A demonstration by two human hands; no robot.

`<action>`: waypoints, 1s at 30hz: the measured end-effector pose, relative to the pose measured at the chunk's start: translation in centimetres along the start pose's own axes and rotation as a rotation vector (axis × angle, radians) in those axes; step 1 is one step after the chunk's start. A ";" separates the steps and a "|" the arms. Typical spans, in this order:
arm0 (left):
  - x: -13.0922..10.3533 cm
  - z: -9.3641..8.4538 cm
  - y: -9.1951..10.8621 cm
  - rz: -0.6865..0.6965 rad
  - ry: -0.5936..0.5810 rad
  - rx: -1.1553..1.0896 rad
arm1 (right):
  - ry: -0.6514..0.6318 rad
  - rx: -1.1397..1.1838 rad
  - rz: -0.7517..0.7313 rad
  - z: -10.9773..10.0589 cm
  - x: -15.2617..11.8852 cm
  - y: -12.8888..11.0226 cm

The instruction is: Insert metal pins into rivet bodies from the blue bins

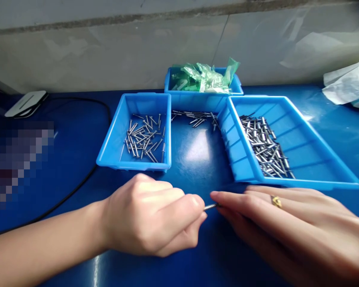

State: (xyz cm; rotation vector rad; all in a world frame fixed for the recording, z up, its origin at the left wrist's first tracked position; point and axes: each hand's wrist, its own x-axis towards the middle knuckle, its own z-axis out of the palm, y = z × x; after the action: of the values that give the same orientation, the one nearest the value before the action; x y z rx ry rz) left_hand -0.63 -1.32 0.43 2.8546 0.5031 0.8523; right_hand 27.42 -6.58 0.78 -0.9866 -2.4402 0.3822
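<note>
Between my two hands, low in the head view, a threaded screw (210, 207) shows its short middle stretch; the fingers cover its ends. My left hand (155, 217) is closed in a loose fist, with thumb and forefinger gripping one end. The fingertips of my right hand (290, 223), which wears a gold ring, pinch the other end. Just beyond my left hand lies a pile of screws (143, 135) in a blue bin (131, 164). Past my right hand, a larger blue bin (320, 147) holds many blind rivets (266, 147).
A third blue bin (203, 99) at the back holds green plastic packets (206, 77). Loose rivets (197, 116) lie on the blue table (194, 159) before it. A black cable (83, 181) curves at left near a white device (28, 103). White plastic sheeting (350, 83) lies far right.
</note>
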 end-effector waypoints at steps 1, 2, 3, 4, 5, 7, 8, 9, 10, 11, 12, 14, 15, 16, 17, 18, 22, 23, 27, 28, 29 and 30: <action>0.1 0.0 0.1 0.008 0.012 0.009 | -0.017 0.009 -0.036 0.4 0.3 -0.1; 0.1 0.0 0.1 0.025 0.017 0.019 | -0.029 0.026 -0.076 0.8 0.6 -0.2; 0.2 0.0 0.1 0.048 0.014 0.020 | -0.031 0.032 -0.071 1.1 0.8 -0.4; 0.3 0.0 0.1 0.078 0.000 0.008 | -0.018 0.040 -0.069 1.5 1.0 -0.5; 0.3 0.1 0.2 0.108 -0.002 -0.014 | -0.019 0.047 -0.063 1.7 1.0 -0.7; 0.3 0.2 0.2 0.150 0.044 -0.064 | -0.037 0.059 -0.066 1.8 1.1 -0.9; 0.3 0.3 0.3 0.160 0.081 -0.077 | -0.055 0.061 -0.069 1.7 1.1 -0.9; 0.2 0.4 0.3 0.159 0.127 -0.078 | -0.067 0.064 -0.073 1.5 1.1 -0.9; 0.2 0.4 0.3 0.166 0.132 -0.072 | -0.077 0.067 -0.076 1.3 1.2 -0.8; 0.1 0.4 0.3 0.171 0.034 -0.063 | -0.072 0.064 -0.079 1.2 1.2 -0.7; 0.0 0.4 0.2 0.168 -0.030 -0.052 | -0.060 0.055 -0.078 1.0 1.2 -0.6; 0.0 0.3 0.1 0.082 0.053 0.034 | -0.025 0.024 -0.074 0.8 1.2 -0.3; 0.0 0.3 0.0 0.065 0.017 0.052 | -0.014 0.007 -0.064 0.8 1.2 -0.3; 0.0 0.3 0.0 0.053 -0.008 0.062 | -0.005 -0.007 -0.047 0.7 1.1 -0.2; 0.0 0.3 -0.1 0.048 -0.029 0.065 | 0.004 -0.013 -0.030 0.7 1.1 -0.3; 0.1 0.4 -0.1 0.050 -0.058 0.058 | 0.011 -0.008 -0.013 0.7 1.0 -0.3; 0.2 0.4 -0.3 0.050 -0.071 0.026 | -0.006 0.042 0.002 0.8 0.5 -0.9; 0.2 0.5 -0.3 0.050 -0.075 0.019 | -0.035 0.065 0.001 0.8 0.4 -1.0; 0.2 0.6 -0.5 0.056 -0.086 -0.003 | -0.133 0.152 -0.015 1.0 0.1 -0.9; 0.1 0.6 -0.6 0.056 -0.082 -0.008 | -0.141 0.156 -0.017 1.0 0.0 -0.8; 0.1 0.6 -0.6 0.056 -0.077 -0.013 | -0.143 0.152 -0.019 0.9 0.0 -0.7; 0.1 0.6 -0.7 0.059 -0.068 -0.015 | -0.142 0.141 -0.017 0.8 -0.1 -0.7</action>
State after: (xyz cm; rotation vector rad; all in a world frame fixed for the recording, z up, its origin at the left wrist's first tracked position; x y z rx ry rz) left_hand -0.41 -0.68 -0.13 2.8859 0.4052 0.7613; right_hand 26.67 -7.18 0.37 -0.9059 -2.5059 0.6285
